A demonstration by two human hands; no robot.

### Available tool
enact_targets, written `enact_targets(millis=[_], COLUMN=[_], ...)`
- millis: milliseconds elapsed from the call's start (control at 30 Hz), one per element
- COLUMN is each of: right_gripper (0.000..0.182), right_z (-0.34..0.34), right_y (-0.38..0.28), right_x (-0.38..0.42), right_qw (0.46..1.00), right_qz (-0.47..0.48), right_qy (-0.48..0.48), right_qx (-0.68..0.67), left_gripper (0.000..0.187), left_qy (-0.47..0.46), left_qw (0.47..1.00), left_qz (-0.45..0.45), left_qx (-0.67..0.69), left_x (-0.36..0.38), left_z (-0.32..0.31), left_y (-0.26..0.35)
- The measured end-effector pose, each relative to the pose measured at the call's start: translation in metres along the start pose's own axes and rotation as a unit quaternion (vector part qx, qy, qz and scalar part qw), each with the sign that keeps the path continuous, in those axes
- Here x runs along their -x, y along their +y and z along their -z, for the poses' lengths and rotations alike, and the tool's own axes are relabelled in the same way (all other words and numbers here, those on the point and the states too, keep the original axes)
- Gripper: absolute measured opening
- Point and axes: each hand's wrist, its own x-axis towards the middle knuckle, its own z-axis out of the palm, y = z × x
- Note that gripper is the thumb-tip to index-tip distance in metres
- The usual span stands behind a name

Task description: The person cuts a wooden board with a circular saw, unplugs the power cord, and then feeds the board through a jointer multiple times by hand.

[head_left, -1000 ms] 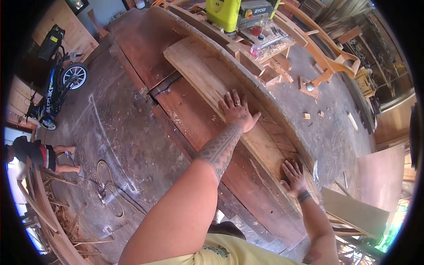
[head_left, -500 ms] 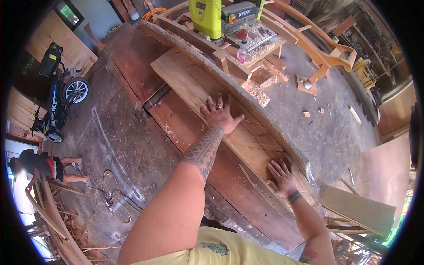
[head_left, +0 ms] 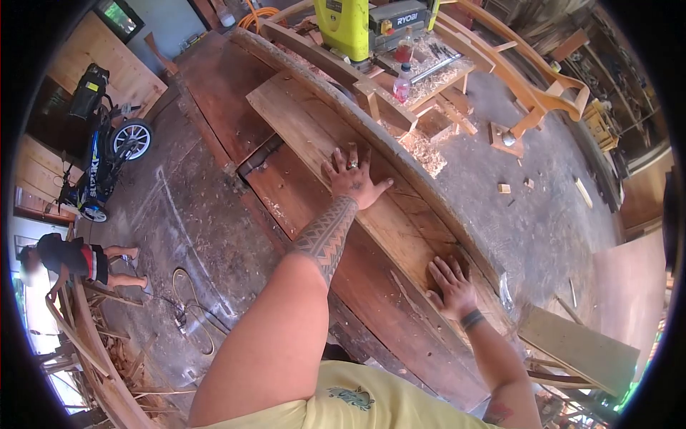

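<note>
A long pale wooden board (head_left: 293, 114) lies on top of a wide reddish-brown slab (head_left: 379, 300), along the slab's raw, curved far edge (head_left: 400, 150). My left hand (head_left: 357, 184) rests flat near the board's middle, fingers spread, a ring on one finger. Nearer the right end, my right hand (head_left: 452, 288) presses down palm first, its fingers also apart. Neither hand holds anything. A dark gap (head_left: 259, 156) shows in the slab beside the board.
Beyond the slab stands a green planer (head_left: 346, 28), with bottles (head_left: 401, 86) and wood shavings (head_left: 429, 157) beside it. A motorbike (head_left: 100, 161) and a bent-over person (head_left: 71, 261) are at left. A cord (head_left: 189, 307) lies on the floor. Another board (head_left: 579, 347) sits at lower right.
The view has shifted slightly, so the surroundings sit a little farther right. Both hands remain flat on the board, with hardly any movement.
</note>
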Motion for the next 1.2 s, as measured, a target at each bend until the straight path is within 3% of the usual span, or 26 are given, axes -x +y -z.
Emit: enact_targets(millis=[1067,1200], right_gripper=[0.076,0.078], right_z=[0.009,0.009], right_y=[-0.040,-0.046], right_x=[-0.100,-0.115], right_qw=[0.999,0.999], right_qz=[0.004,-0.003], right_qy=[-0.016,-0.014], right_qx=[0.032,-0.032], left_gripper=[0.109,0.108], left_qy=[0.024,0.036], left_qw=[1.000,0.999], left_qz=[0.002,0.000], left_qx=[0.001,-0.007], left_x=[-0.072,-0.083], left_z=[0.016,0.016], left_y=[-0.077,-0.088])
